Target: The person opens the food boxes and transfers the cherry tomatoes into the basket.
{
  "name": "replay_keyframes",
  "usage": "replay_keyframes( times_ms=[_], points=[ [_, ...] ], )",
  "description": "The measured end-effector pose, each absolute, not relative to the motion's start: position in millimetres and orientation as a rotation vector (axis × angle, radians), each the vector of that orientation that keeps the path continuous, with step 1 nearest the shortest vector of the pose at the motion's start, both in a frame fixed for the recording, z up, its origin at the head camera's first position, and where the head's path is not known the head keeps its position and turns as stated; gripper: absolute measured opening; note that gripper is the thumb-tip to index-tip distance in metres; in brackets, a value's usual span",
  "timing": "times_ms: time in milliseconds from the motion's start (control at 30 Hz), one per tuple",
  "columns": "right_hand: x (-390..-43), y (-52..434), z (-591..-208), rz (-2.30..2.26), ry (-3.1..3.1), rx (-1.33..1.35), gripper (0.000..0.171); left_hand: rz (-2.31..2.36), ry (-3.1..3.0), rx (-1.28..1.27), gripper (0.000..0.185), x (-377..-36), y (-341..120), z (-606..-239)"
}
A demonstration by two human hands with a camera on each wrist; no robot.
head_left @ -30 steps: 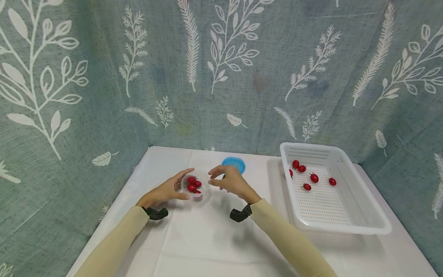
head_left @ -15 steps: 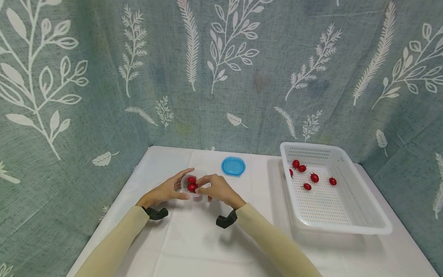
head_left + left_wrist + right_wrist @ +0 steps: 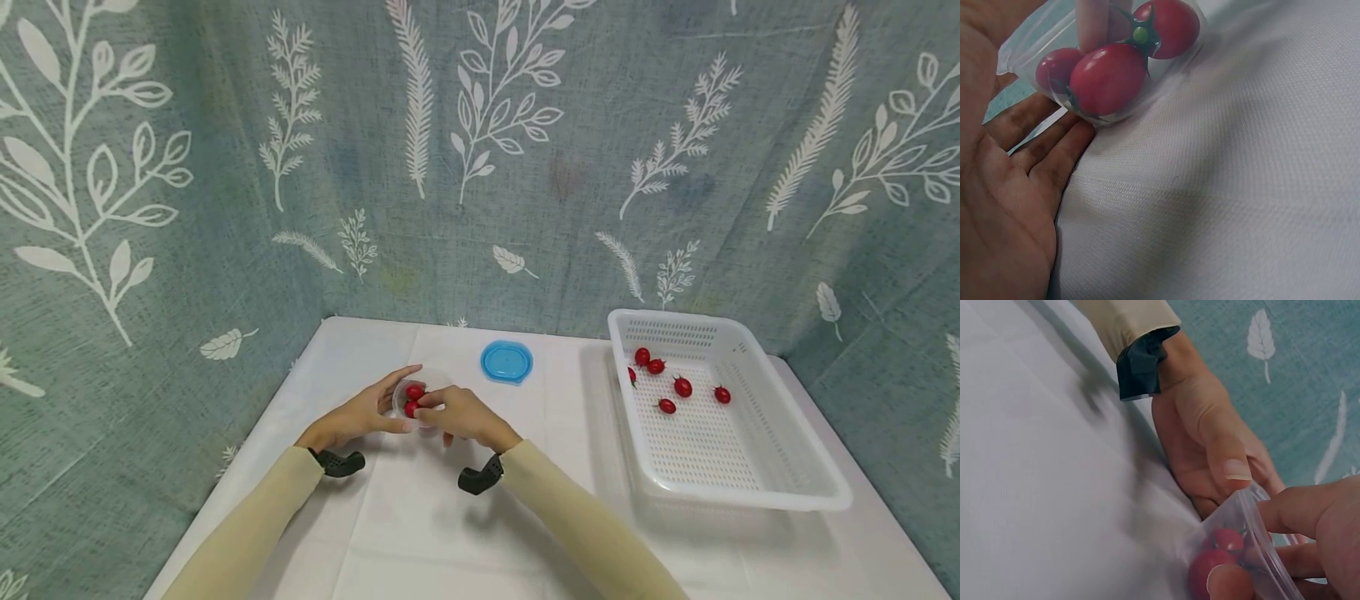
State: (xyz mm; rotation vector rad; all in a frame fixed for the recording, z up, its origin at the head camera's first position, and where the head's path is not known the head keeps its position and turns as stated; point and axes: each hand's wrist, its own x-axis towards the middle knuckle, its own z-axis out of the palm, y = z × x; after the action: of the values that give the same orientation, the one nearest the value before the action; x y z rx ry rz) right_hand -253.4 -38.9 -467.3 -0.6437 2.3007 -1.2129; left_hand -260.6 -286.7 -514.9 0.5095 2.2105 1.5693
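A small clear plastic container [image 3: 398, 400] with several red cherry tomatoes [image 3: 1109, 78] in it sits on the white cloth. My left hand [image 3: 356, 417] holds it from the left, thumb on the near side and fingers around the far side. From the right, my right hand [image 3: 468, 414] dips bent fingertips inside, pinching at a cherry tomato [image 3: 410, 409]. Through the clear wall in the left wrist view, fingertips [image 3: 1091, 25] show between the tomatoes. The right wrist view has the right thumb [image 3: 1230, 582] in front of a tomato; its far side is hidden.
A blue lid [image 3: 507, 362] lies flat behind the container. At the right stands a large white perforated basket [image 3: 780, 425] with several cherry tomatoes [image 3: 682, 387] toward its far left. A grey-green leaf-patterned curtain [image 3: 525, 208] borders the table's back and sides.
My right hand has moved left and toward me from beside the lid, down into the container, uncovering the lid. My left hand and the basket's tomatoes have stayed put.
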Motion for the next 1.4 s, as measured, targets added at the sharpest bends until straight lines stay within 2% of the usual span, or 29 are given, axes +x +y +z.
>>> replay_keyframes(
  times_ms=[900, 1267, 1400],
  points=[
    [-254.8, -45.3, -467.3, -1.31, 2.206, -0.526, 0.033, 1.557, 2.221, 0.524, 0.103, -263.3, -287.8, -515.5],
    [-255.9, -45.1, -467.9, -1.28, 2.2, -0.569, 0.034, 1.552, 2.216, 0.558, 0.103, -264.5, -288.9, -517.8],
    [-256.0, -43.7, -470.1, -1.367, 2.19, -0.594, 0.028, 1.552, 2.217, 0.591, 0.102, -265.3, -288.6, -519.1]
  ],
)
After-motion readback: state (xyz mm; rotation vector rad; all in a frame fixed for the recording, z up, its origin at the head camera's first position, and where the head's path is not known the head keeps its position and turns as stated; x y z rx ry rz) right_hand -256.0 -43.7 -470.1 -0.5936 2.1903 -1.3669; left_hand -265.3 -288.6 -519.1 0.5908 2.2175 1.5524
